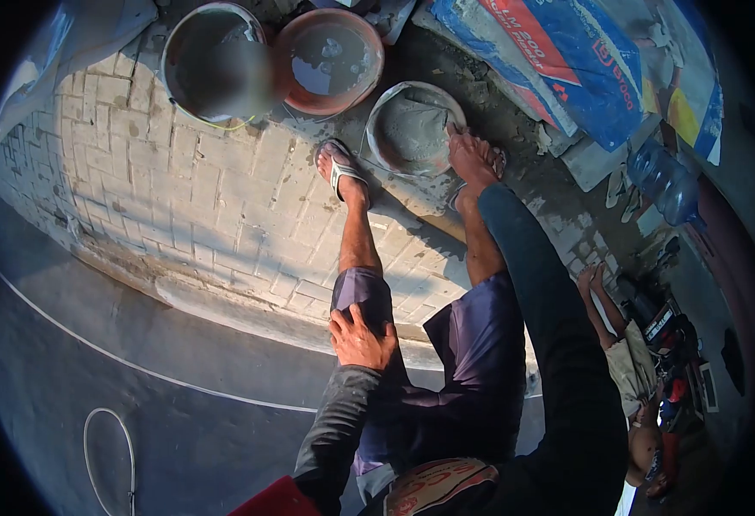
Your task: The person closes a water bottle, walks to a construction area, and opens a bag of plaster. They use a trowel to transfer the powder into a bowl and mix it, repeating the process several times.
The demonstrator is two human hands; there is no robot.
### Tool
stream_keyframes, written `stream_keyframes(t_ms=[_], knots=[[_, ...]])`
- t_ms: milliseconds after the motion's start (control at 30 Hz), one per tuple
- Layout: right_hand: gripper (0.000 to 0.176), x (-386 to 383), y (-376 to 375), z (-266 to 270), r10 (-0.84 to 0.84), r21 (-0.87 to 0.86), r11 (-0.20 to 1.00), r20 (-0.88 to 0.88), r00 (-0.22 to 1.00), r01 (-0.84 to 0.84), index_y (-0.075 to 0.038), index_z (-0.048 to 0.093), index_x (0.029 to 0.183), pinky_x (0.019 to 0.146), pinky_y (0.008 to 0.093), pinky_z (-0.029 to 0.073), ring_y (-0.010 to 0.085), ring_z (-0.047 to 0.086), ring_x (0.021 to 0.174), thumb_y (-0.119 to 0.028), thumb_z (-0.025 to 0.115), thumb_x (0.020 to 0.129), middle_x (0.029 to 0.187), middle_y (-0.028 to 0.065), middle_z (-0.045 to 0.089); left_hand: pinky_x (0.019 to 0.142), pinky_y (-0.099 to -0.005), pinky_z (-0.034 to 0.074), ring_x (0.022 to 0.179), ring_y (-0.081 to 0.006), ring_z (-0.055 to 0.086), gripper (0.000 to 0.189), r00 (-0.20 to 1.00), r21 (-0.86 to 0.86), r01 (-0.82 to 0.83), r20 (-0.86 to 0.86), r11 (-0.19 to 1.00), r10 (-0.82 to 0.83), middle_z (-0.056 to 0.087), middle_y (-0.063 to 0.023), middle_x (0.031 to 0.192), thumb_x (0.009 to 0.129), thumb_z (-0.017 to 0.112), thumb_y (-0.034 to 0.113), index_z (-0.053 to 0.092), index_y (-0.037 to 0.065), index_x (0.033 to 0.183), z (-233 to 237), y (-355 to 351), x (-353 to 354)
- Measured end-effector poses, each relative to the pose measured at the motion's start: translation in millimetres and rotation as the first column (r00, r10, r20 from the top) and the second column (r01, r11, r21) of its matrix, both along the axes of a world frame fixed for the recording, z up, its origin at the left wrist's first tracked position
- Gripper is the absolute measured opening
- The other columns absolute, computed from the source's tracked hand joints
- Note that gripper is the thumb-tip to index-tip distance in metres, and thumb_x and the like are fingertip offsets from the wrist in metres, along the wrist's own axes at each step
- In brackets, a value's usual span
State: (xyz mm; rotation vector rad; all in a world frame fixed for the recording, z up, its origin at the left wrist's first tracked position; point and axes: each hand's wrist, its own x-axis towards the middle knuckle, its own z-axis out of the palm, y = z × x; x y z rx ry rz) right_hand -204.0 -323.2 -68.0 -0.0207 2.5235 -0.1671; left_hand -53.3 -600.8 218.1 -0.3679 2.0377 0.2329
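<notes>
A strip of pale, interlocking paving bricks (240,198) runs across the ground, with a smooth dark grey surface (222,447) along its near edge. Beyond the right end of the strip's far edge lies a large blue, white and red printed plaster sack (588,86). Farther down the right side, a second person in khaki shorts (634,370) is partly visible.

Three round basins stand in a row along the far edge of the strip. The left one is a grey basin with a pale rim (165,69), partly blurred; just beside it is a reddish-brown basin (330,110) holding cloudy water. The right-hand one, a shallow basin with a grey-smeared rim (372,138), stands a little nearer and holds wet grey paste (403,120). A clear bluish plastic water jug (663,182) is near the sack's lower right corner.

The right hand (474,156) is at the right edge of the paste basin, its fingers bent together; whether they pinch the flat, grey-coated blade (429,118) in the paste cannot be told. The left hand (362,338) rests palm down on the left knee, fingers spread.
</notes>
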Motion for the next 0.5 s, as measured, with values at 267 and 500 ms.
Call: stream_keyframes(t_ms=[267, 500], knots=[[0.027, 63.6, -0.8, -49.4, -0.316, -0.325, 0.881, 0.133, 0.939, 0.343, -0.004, 0.067, 0.108, 0.091, 0.0491, 0.048, 0.0413, 0.056, 0.106, -0.022, 0.055, 0.091, 0.114, 0.0235, 0.061, 0.098, -0.0549, 0.042, 0.118, -0.0509, 0.043, 0.077, 1.000, -0.016, 0.024, 0.003, 1.000, -0.024, 0.039, -0.0346, 0.129, 0.074, 0.071, 0.041, 0.044, -0.002, 0.131, 0.5, 2.1, 3.0], [0.041, 85.4, -15.7, -29.1, -0.281, -0.215, 0.921, 0.215, 0.935, 0.326, -0.007, 0.055, 0.128, 0.080, 0.0498, 0.049, 0.0418, 0.061, 0.096, -0.028, 0.054, 0.093, 0.107, 0.0220, 0.062, 0.102, -0.0522, 0.039, 0.115, -0.0489, 0.046, 0.087, 0.991, -0.037, 0.052, -0.124, 0.998, -0.056, 0.041, -0.0343, 0.126, 0.072, 0.073, 0.046, 0.040, -0.004, 0.136, -15.4, -5.5, 30.0]])
